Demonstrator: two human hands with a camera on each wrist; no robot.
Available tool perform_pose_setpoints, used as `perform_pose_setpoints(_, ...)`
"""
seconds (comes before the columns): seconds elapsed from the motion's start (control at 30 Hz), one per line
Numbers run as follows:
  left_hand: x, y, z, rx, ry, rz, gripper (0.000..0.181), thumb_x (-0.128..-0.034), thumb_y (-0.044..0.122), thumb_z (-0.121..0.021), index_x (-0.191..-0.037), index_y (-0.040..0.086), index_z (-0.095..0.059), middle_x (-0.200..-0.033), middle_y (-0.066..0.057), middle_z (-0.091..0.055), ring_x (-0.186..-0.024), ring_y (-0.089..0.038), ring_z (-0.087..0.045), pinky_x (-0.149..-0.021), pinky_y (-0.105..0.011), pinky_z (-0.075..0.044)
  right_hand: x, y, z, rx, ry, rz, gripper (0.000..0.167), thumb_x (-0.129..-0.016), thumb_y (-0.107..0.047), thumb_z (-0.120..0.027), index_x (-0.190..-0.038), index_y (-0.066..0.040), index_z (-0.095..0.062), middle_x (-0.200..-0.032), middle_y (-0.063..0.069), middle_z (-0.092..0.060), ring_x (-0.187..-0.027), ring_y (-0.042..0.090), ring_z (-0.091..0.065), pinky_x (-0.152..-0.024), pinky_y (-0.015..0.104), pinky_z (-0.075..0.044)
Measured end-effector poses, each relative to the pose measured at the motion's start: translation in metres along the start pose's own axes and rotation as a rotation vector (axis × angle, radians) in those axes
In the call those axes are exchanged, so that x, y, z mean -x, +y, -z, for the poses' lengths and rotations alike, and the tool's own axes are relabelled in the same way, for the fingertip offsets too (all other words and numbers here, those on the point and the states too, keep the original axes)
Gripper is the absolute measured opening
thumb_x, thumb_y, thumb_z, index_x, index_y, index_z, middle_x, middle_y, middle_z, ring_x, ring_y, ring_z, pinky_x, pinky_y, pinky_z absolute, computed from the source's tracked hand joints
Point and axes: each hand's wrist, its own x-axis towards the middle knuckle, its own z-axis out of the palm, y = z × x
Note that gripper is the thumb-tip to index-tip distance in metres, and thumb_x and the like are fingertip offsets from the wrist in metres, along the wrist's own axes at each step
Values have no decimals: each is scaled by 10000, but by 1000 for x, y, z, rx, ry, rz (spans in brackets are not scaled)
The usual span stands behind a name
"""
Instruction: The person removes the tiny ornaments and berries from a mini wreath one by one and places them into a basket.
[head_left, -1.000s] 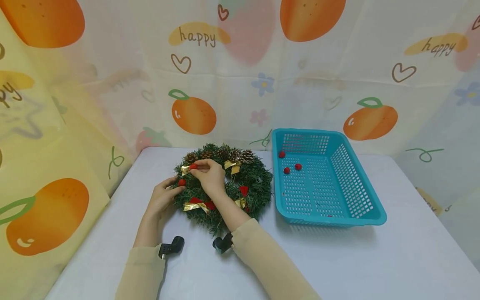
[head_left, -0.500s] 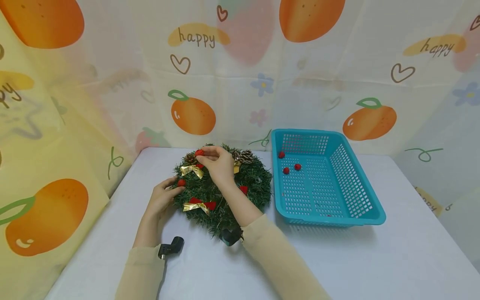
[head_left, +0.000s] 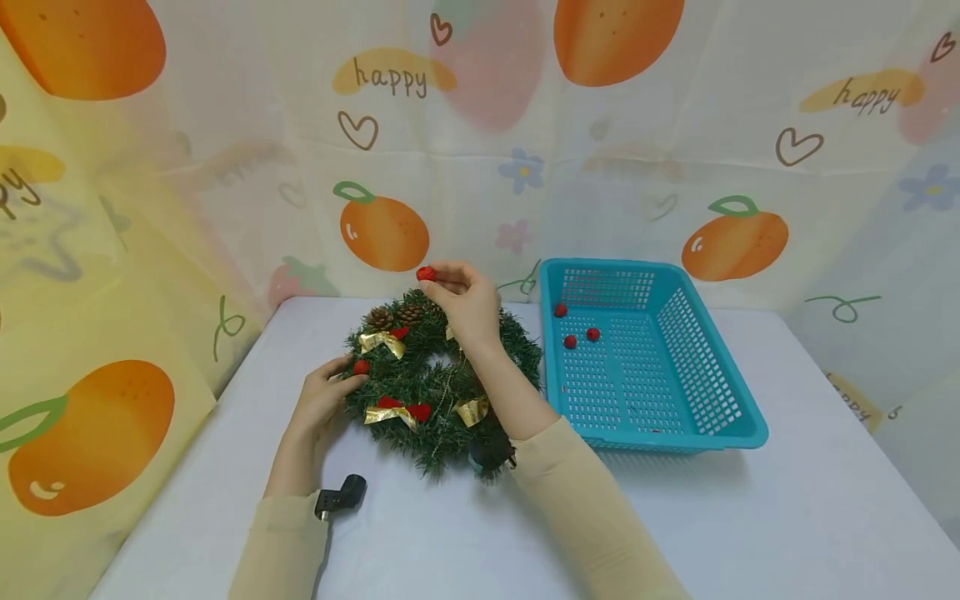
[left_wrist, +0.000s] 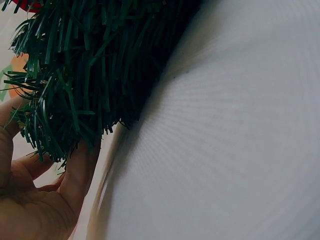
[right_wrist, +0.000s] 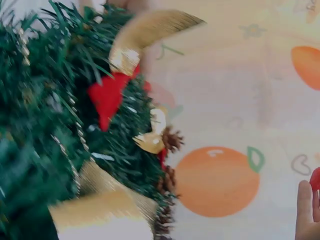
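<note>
Right grip (head_left: pixel 474 312) higher, farther right, red ball (head_left: pixel 425 273) now clear of wreath (head_left: pixel 426 380)

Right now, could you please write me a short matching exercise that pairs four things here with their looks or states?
1. Wreath
2. Basket
3. Left hand
4. Right hand

A. Raised, pinching a red ball
B. Holding the wreath's edge
C. Green, with gold bows
D. Blue, with holes

Pairs: 1-C, 2-D, 3-B, 4-A
</note>
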Motion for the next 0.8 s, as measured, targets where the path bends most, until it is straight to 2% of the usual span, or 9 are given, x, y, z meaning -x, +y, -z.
perform_pose_setpoints(0.13,-1,-2,1,7,-3,-3,686,-954,202,-633,-1551,78,-318,-1614,-197,-289,-419,-11,-266,-486,-197,-342,-34,49,11,-43,-14,111,415,-840,-357,-762,-1216,-214,-658,-1199,-28,-666,-1095,91,-628,-951,238,-514)
perform_pose_setpoints(0.17,-1,-2,1,9,-4,-3,684,-954,201,-633,-1550,78,-320,-1614,-194,-290,-413,-11,-263,-481,-198,-340,-38,51,14,-47,-5,100,420,-842,-346,-766,-1223,-206,-658,-1211,-20,-664,-1101,101,-630,-948,242,-518)
perform_pose_setpoints(0.2,-2,-3,2,11,-6,-3,685,-955,198,-632,-1551,78,-318,-1615,-193,-289,-412,-12,-261,-480,-198,-338,-29,31,19,-56,5,93,423,-835,-328,-777,-1221,-199,-662,-1214,-1,-669,-1100,122,-638,-936,258,-528)
perform_pose_setpoints(0.23,-2,-3,2,9,-5,-4,684,-954,196,-632,-1550,76,-319,-1615,-193,-290,-414,-11,-262,-481,-198,-339,-27,24,23,-64,19,102,405,-841,-300,-780,-1211,-180,-668,-1206,17,-672,-1090,133,-641,-930,269,-534)
perform_pose_setpoints(0.37,-3,-5,2,8,-2,0,681,-952,195,-634,-1547,76,-326,-1610,-189,-300,-428,-11,-266,-487,-194,-340,-4,-45,38,-72,90,35,310,-857,-62,-754,-1160,-38,-690,-1149,126,-699,-1008,175,-666,-918,280,-558)
perform_pose_setpoints(0.43,-3,-5,3,4,-1,3,681,-951,195,-634,-1547,77,-327,-1608,-186,-306,-427,-12,-267,-485,-194,-338,-2,-58,47,-80,107,36,315,-859,-35,-744,-1167,-12,-682,-1134,115,-697,-969,133,-658,-901,245,-557)
perform_pose_setpoints(0.57,-2,-4,3,-2,0,-1,685,-950,201,-637,-1547,74,-326,-1605,-190,-311,-411,-13,-263,-476,-197,-335,-2,-69,62,-97,145,29,334,-852,-29,-750,-1177,-4,-676,-1057,9,-692,-928,60,-643,-901,209,-547)
perform_pose_setpoints(0.67,-1,-3,3,-4,2,-7,688,-948,205,-640,-1545,65,-327,-1603,-201,-309,-422,-11,-269,-482,-198,-338,-6,-68,76,-117,178,42,328,-843,-35,-760,-1163,-22,-685,-989,-58,-685,-924,62,-649,-904,219,-548)
perform_pose_setpoints(0.8,-2,-3,2,-3,-1,-7,695,-946,216,-644,-1546,68,-326,-1606,-202,-303,-441,-10,-275,-491,-198,-342,-9,-66,96,-133,226,46,303,-844,-32,-758,-1140,-33,-692,-952,-83,-686,-924,85,-658,-882,218,-557)
